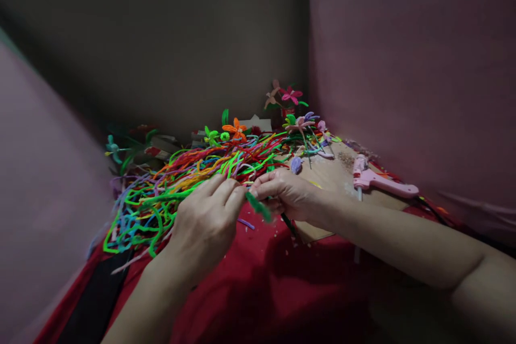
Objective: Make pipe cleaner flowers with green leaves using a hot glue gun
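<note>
My left hand (207, 215) and my right hand (284, 193) meet over a red cloth (258, 279), fingertips together. Between them runs a dark green pipe cleaner (258, 208), pinched by both hands. Its lower end slants down past my right hand. Just beyond the fingers lies a big heap of pipe cleaners (181, 183) in green, red, orange, yellow and purple. Finished pipe-cleaner flowers (236, 129) stand behind the heap, with pink ones (291, 95) farther back.
A pink glue gun (379, 181) lies on a brown cardboard sheet (334, 169) to the right of my hands. A small purple piece (295, 164) rests on that sheet. Pink walls close in on both sides, a dark wall behind.
</note>
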`<state>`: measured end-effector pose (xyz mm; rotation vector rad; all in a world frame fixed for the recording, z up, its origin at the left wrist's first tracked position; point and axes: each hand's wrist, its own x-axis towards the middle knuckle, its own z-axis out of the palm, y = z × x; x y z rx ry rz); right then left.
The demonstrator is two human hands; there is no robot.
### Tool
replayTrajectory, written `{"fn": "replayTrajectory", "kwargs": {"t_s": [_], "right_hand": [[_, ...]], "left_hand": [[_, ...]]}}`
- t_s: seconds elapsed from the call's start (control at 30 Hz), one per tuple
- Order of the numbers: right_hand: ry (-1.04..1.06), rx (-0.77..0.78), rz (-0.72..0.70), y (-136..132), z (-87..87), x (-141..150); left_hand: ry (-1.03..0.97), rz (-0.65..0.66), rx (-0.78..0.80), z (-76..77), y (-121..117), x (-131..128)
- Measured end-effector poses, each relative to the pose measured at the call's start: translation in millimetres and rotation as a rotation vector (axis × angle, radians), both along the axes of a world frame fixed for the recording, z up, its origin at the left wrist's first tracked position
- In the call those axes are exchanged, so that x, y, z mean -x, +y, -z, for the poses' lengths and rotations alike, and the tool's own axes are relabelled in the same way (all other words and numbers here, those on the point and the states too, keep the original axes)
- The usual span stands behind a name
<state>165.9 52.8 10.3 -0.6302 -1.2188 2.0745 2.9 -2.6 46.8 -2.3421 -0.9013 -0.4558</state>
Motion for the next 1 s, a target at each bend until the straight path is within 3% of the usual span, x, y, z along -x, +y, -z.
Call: {"fn": "replayTrajectory", "kwargs": {"t_s": [0.1,0.17,0.37,0.43,0.47,0.5,0.57,0.67,0.73,0.87,0.93,1.0], "right_hand": [[-0.011,-0.148,0.064,-5,-3.0,-1],[-0.07,-0.392,0.14,-10,-4.2,-2],[-0.369,-1.777,0.6,-22,3.5,-6],[-0.398,-2.035,0.645,-25,6.0,-6],[-0.394,-2.073,0.645,-26,6.3,-6],[-0.37,-2.049,0.644,-27,6.0,-5],[-0.269,-1.845,0.616,-29,3.1,-5],[-0.1,-1.3,0.492,-30,-4.7,-6],[-0.027,-0.931,0.363,-28,-10.1,-7],[0.073,-0.397,0.144,-26,-15.9,-7],[0.11,-0.236,0.081,-28,-16.5,-5],[0.129,-0.156,0.044,-30,-17.1,-3]], "left_hand": [[-0.06,-0.112,0.093,-11.1,-7,-9],[-0.269,-0.197,0.285,-15.9,-9,-11],[-1.225,-0.424,1.36,-16.4,-7,-5],[-1.421,-0.448,1.538,-14.2,-10,-4],[-1.479,-0.452,1.579,-13.9,-13,-4],[-1.513,-0.451,1.597,-14.6,-17,-4],[-1.514,-0.441,1.577,-19.1,-24,-5],[-1.308,-0.449,1.428,-30.2,-36,-4],[-1.072,-0.42,1.173,-35.6,-41,0],[-0.607,-0.145,0.42,-34.5,-45,8],[-0.419,-0.054,0.239,-31.3,-43,8],[-0.327,-0.021,0.175,-29.3,-41,3]]}}
